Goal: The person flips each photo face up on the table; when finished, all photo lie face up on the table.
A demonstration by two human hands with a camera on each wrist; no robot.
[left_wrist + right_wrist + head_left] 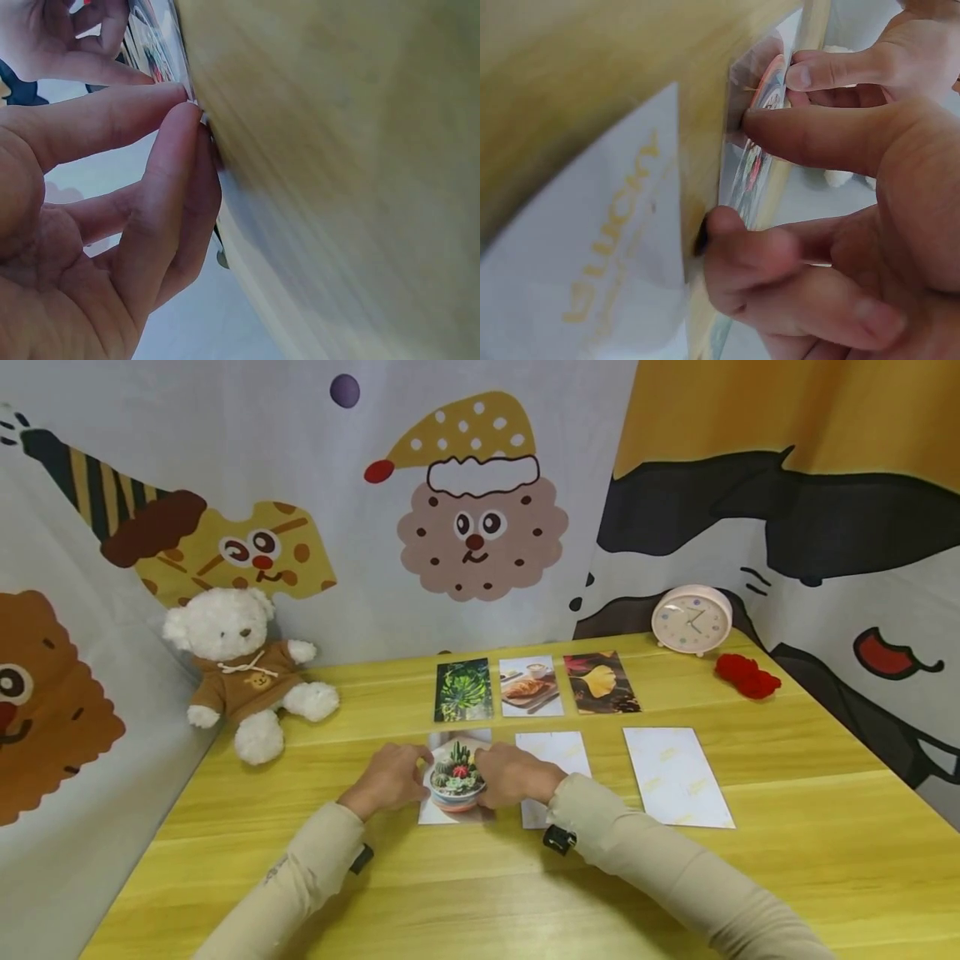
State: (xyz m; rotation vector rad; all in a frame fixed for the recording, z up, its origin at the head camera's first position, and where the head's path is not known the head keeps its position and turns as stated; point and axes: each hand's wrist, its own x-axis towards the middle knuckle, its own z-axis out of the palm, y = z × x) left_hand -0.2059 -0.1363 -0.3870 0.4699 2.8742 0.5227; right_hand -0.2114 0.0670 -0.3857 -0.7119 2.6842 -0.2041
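Head view: cactus card [457, 772] flat-ish on tabletop [450, 902], between both hands. Left wrist cam shows bit head cam misses: left hand [393, 778] pinching card's edge. Right hand [517, 772] touching opposite edge, fingers curled, can't tell if gripping. "LUCKY" on white card [540, 300] only readable from right wrist.

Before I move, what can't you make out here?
Head view: underside of the rightmost white card, against the table.
Head view: part of the other white card, behind the right hand and sleeve.
Left wrist view: image on the cactus card, seen edge-on.
Right wrist view: part of a lettered white card, cut off by the bottom edge.
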